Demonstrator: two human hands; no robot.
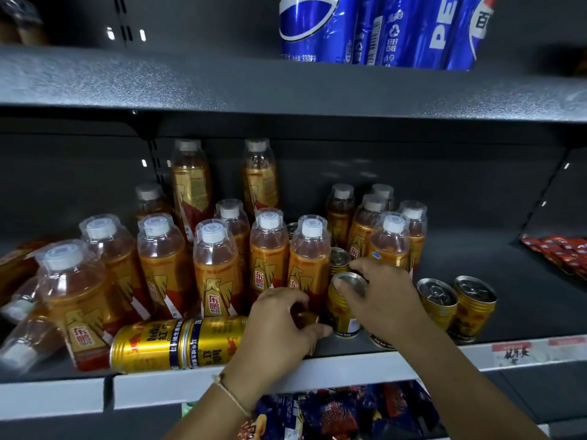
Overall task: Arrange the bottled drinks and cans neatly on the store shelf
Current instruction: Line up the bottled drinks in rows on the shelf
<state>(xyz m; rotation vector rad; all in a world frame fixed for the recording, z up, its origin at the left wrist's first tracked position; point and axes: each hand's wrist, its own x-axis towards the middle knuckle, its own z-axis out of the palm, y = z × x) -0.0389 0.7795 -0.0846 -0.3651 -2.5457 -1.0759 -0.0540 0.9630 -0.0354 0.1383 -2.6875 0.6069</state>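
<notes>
Several gold-labelled drink bottles (pixel 216 268) with white caps stand in rows on the dark middle shelf (pixel 476 268). Two gold cans (pixel 178 342) lie on their sides, end to end, at the shelf's front edge. My left hand (pixel 282 325) curls around the right end of the lying cans. My right hand (pixel 381 300) grips an upright gold can (pixel 344 308) by its top, with another can (pixel 339 258) just behind it. Two more upright cans (pixel 457 306) stand to the right. A further can is partly hidden under my right wrist.
Blue cola cans (pixel 381 30) stand on the upper shelf. Fallen bottles (pixel 25 328) lie at the far left. Red packets (pixel 562 254) sit at the right on the neighbouring shelf. Snack bags (pixel 343 414) fill the shelf below. A price strip (pixel 521 352) runs along the front edge.
</notes>
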